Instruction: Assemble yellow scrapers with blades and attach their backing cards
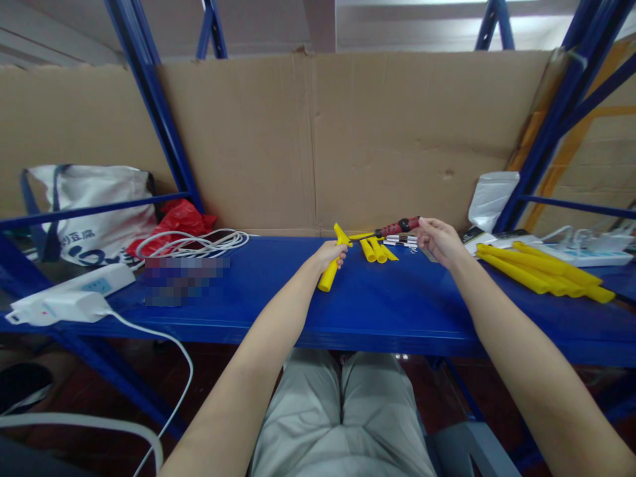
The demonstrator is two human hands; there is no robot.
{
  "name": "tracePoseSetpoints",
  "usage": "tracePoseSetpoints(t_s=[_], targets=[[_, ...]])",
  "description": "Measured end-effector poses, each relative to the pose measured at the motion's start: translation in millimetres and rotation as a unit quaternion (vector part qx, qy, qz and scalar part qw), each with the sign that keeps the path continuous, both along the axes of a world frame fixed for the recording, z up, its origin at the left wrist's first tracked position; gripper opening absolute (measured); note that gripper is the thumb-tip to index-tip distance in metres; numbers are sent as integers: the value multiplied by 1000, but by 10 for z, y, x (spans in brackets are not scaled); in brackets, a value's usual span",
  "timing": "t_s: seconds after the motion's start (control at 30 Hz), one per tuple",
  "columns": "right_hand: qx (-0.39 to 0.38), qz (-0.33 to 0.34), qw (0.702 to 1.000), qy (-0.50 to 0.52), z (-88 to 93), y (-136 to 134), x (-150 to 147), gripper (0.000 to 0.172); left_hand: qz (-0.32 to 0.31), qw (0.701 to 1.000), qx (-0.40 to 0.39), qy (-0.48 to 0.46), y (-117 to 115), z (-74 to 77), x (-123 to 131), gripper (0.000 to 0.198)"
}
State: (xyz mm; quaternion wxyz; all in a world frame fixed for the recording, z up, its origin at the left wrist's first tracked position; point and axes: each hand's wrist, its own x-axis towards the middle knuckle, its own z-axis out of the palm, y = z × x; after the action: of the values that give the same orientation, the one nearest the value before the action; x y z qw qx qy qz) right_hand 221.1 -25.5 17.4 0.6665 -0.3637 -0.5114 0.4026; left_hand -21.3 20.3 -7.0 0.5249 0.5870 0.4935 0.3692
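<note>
My left hand is wrapped round a yellow plastic piece, with a round tube end below the fist and a flared end above it. A red and black screwdriver lies almost level between my hands. Its thin shaft reaches the yellow piece beside my left fingers; whether the tip touches a screw is too small to tell. The fingertips of my right hand pinch the rear end of the screwdriver handle. Just behind, several more yellow tube pieces lie on the blue shelf.
A pile of yellow tubes lies at the right, near a white power strip. On the left are a coiled white cable, a red bag, a cloth bag and another power strip. Cardboard closes the back.
</note>
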Motion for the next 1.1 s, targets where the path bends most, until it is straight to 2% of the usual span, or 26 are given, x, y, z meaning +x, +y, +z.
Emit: tracePoseSetpoints(t_s=[0.13, 0.4, 0.67, 0.87, 1.1], targets=[[-11, -13, 999, 27, -17, 28, 12, 24, -5, 1000, -1, -6, 4, -4, 0, 19], [-31, -33, 999, 11, -7, 6, 1, 13, 7, 1000, -8, 0, -74, 45, 22, 14], [-33, 12, 999, 18, 34, -43, -24, 10, 1, 1000, -7, -3, -22, 19, 18, 12], [-38, -2, 999, 8, 27, -33, -14, 15, -1, 1000, -9, 2, -16, 11, 20, 13], [-37, -31, 998, 41, 0, 31, 18, 20, -7, 1000, -13, 8, -62, 40, 21, 13]])
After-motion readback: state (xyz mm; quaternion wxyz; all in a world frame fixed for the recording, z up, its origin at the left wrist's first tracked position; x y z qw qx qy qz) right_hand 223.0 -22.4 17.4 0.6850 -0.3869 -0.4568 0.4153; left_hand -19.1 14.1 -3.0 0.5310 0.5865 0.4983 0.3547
